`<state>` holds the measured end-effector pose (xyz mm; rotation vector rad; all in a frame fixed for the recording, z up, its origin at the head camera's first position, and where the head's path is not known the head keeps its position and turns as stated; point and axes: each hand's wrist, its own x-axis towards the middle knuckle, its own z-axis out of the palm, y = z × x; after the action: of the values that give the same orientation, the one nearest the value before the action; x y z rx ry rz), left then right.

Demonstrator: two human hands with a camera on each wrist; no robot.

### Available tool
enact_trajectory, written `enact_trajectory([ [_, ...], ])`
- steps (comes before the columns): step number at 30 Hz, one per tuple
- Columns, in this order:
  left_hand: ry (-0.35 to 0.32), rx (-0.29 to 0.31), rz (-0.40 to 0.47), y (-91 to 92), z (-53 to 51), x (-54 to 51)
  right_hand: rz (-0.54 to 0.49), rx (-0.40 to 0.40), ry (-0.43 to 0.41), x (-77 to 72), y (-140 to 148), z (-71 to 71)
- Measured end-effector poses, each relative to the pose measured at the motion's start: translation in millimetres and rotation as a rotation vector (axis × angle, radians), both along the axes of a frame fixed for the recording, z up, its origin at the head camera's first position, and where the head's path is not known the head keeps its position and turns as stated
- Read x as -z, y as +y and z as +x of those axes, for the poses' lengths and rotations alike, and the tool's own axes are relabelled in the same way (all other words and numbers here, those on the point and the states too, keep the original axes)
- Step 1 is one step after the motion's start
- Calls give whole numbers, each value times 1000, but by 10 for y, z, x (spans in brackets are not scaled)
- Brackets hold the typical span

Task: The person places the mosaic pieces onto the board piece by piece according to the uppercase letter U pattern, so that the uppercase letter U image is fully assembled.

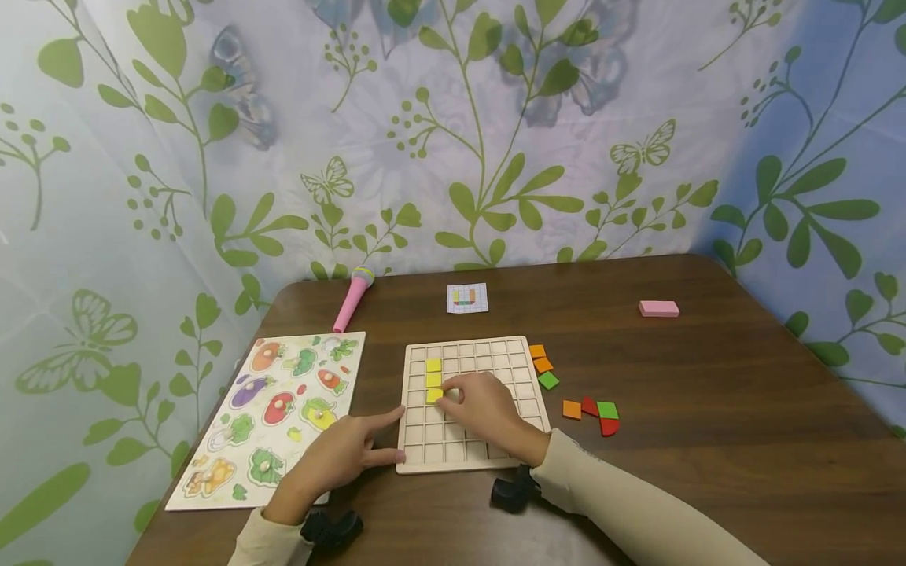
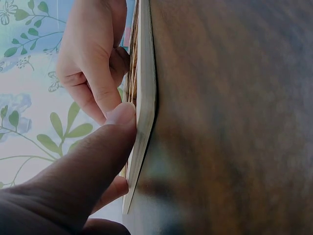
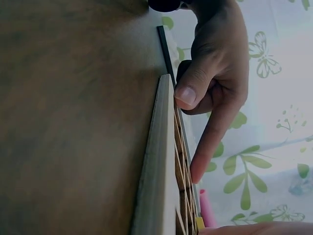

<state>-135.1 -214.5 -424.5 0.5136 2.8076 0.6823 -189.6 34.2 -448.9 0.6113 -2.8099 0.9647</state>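
A wooden grid board (image 1: 418, 452) lies flat on the table, with a short column of yellow square tiles (image 1: 433, 365) in its left part. My right hand (image 1: 488, 413) reaches over the board, thumb and fingertips pinching the lowest yellow tile at its right side. That tile appears to sit in its cell, partly covered by the fingers. My left hand (image 1: 340, 456) touches the board's left edge with thumb and index finger extended. In the left wrist view, the left thumb (image 2: 93, 152) rests against the board's rim.
Orange, green and red tiles (image 1: 572, 409) lie right of the board. A vegetable puzzle board (image 1: 297, 393) is at the left. Behind stand a pink toy microphone (image 1: 350, 303), a pattern card (image 1: 467, 299) and a pink block (image 1: 659, 309). A patterned curtain (image 1: 439, 157) hangs behind the table.
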Motion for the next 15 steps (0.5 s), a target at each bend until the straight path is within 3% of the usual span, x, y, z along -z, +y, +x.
enact_trajectory([
  [15, 0, 14, 3, -8, 6, 4, 49, -24, 67, 1, -13, 38],
])
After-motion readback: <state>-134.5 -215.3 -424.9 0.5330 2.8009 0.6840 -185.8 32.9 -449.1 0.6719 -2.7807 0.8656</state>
